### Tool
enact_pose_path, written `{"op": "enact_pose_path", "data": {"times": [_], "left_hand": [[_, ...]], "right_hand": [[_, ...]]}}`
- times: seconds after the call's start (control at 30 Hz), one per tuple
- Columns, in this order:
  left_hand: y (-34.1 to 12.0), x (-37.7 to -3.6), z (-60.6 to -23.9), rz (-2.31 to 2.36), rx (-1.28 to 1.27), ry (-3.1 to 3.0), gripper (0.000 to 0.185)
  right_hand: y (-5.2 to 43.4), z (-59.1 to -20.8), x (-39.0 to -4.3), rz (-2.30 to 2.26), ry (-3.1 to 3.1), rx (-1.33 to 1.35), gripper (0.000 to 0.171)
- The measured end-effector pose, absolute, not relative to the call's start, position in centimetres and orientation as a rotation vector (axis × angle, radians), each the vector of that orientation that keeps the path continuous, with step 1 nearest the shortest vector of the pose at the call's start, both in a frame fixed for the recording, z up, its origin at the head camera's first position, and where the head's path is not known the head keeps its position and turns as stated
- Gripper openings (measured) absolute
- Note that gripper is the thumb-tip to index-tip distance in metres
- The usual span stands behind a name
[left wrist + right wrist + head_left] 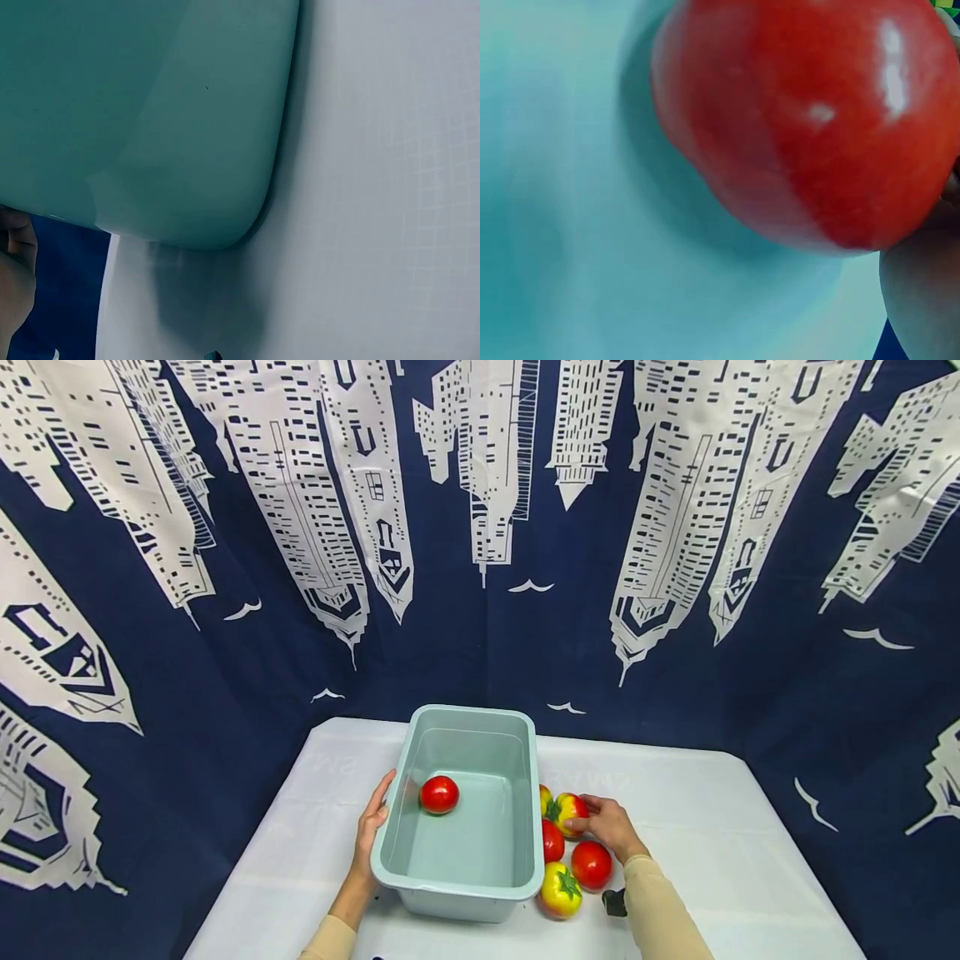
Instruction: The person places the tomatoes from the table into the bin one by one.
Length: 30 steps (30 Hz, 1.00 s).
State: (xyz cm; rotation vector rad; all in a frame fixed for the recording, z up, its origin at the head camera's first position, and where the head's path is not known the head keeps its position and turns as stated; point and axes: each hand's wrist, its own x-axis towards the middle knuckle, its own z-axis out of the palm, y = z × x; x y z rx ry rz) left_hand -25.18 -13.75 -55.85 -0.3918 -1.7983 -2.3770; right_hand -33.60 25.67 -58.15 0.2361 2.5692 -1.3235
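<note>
A pale grey-green plastic bin [457, 887] stands on the table with one red tomato [439, 795] inside. My left hand [367, 833] lies against the bin's left side, fingers extended along the rim. In the left wrist view, part of this hand [16, 274] shows beside the bin wall [202, 150]. To the right of the bin, my right hand [611, 827] grips a red-and-yellow tomato [572, 812], thumb and fingers on either side of it. In the right wrist view a red tomato [802, 127] fills much of the picture, close to the hand [922, 292].
Around the right hand lie a red tomato [592, 865], another red one [552, 841] partly behind the bin's rim, and a yellow tomato [560, 891] with a green leafy top. A small black object [614, 902] is beside the right sleeve. A dark blue skyline-print cloth [480, 643] hangs behind the white table [720, 827].
</note>
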Motion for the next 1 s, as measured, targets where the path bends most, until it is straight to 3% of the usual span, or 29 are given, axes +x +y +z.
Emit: {"op": "enact_pose_path", "data": {"times": [0.6,1.0], "left_hand": [[-13.8,-24.6,-55.3,-2.371,-0.404,-1.81,0.061],[-14.0,-25.0,-56.0,-2.368,-0.413,-1.809,0.06]], "right_hand": [[26.7,-57.9,-33.9,-1.54,2.461,0.204,0.083],[27.4,-53.5,-35.8,-1.703,2.447,0.167,0.082]]}}
